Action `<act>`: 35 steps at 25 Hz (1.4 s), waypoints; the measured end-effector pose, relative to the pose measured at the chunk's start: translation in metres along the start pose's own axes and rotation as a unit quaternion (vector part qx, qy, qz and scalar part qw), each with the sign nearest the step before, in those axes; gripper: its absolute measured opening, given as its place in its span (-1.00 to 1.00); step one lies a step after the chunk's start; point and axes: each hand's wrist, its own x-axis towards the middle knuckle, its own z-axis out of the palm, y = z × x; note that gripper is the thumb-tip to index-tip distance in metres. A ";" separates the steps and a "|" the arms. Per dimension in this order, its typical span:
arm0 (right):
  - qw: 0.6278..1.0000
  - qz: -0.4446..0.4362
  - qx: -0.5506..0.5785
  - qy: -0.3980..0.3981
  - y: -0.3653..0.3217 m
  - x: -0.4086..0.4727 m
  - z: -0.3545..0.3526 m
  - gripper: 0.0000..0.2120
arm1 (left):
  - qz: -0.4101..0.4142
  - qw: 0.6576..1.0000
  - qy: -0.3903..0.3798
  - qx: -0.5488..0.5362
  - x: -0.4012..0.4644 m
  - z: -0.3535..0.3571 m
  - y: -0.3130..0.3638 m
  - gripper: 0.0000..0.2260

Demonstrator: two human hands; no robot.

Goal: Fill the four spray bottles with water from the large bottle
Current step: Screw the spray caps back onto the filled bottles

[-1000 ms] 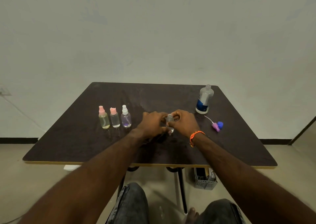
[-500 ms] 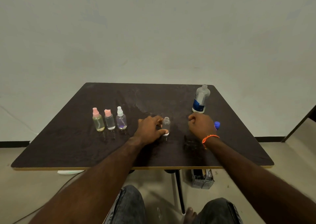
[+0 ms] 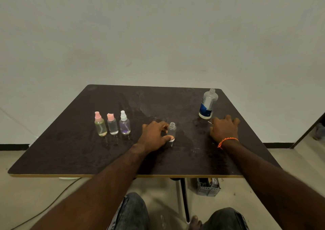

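Observation:
A small clear spray bottle (image 3: 172,131) stands uncapped near the middle of the dark table (image 3: 73,152). My left hand (image 3: 154,134) grips it from the left, thumb at its base. Three capped spray bottles stand in a row at the left: a yellowish one with a pink top (image 3: 100,125), a clear one with a pink cap (image 3: 112,124) and a purplish one with a white top (image 3: 124,123). The large water bottle (image 3: 208,104) with a blue label stands uncapped at the back right. Just in front of it, my right hand (image 3: 224,128) lies low with fingers stretched forward. A thin white tube (image 3: 210,123) pokes out at its left.
A grey plastic basket (image 3: 208,187) sits on the floor under the table's right side, beside the table leg (image 3: 183,200). My knees show below the front edge. A cable runs across the floor at the left. A dark door frame stands at the far right.
My right hand let go of the small bottle and moved right, and it now covers the spot where the pump head and blue cap lay. My left hand keeps hold of the bottle.

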 end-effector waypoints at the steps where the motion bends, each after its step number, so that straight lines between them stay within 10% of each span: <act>1: 1.000 0.000 0.001 -0.002 0.000 0.001 0.001 -0.84 | 0.001 1.000 0.000 0.002 0.000 0.000 0.000 -0.68; 17: 0.971 -0.097 0.213 -0.043 -0.039 -0.002 -0.007 -0.80 | -0.006 1.000 -0.004 0.024 -0.004 -0.003 0.005 -0.68; 27: 0.981 -0.027 0.147 -0.126 -0.017 -0.013 -0.012 -0.81 | -0.011 0.999 -0.006 0.032 0.000 -0.002 0.006 -0.66; 35: 0.913 0.031 0.407 0.001 -0.034 -0.019 -0.039 -0.84 | -0.003 1.000 -0.005 0.022 0.004 0.003 0.014 -0.55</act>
